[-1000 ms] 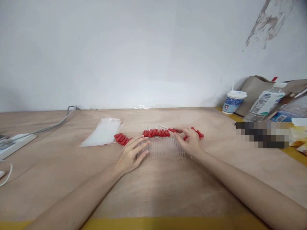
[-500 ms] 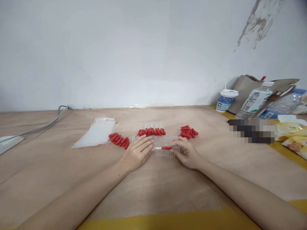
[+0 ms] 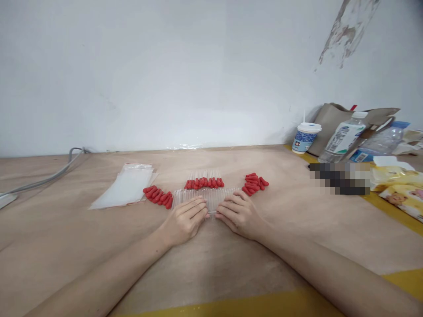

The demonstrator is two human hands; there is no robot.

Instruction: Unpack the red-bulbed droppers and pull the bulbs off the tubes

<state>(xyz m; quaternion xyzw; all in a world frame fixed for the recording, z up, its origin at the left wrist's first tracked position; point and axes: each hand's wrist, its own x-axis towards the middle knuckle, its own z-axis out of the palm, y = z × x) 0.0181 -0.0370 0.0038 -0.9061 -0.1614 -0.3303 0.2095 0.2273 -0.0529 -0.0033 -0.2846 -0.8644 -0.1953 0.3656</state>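
Between the fingertips of both hands runs a thin glass dropper tube (image 3: 212, 212), held level above the near edge of a row of clear glass tubes (image 3: 214, 199). My left hand (image 3: 187, 221) is closed on its left end. My right hand (image 3: 240, 215) closes over the other end, and its fingers hide whether a red bulb sits there. Just beyond the row lie several droppers with red rubber bulbs (image 3: 205, 182), their glass stems pointing away. Loose red rubber bulbs (image 3: 158, 197) lie left of the row, with another small pile of red bulbs (image 3: 254, 183) on the right.
A stack of clear plastic bags (image 3: 124, 187) lies to the left, with a grey cable (image 3: 49, 179) farther out. On the right stand a paper cup (image 3: 306, 138), a water bottle (image 3: 345, 138), a grey bag (image 3: 325, 123) and a yellow tissue pack (image 3: 393, 176). A white wall backs the table.
My right hand has moved left, close to my left hand. The red bulb that showed at its fingertips is now out of sight. Both hands sit slightly lower in view.
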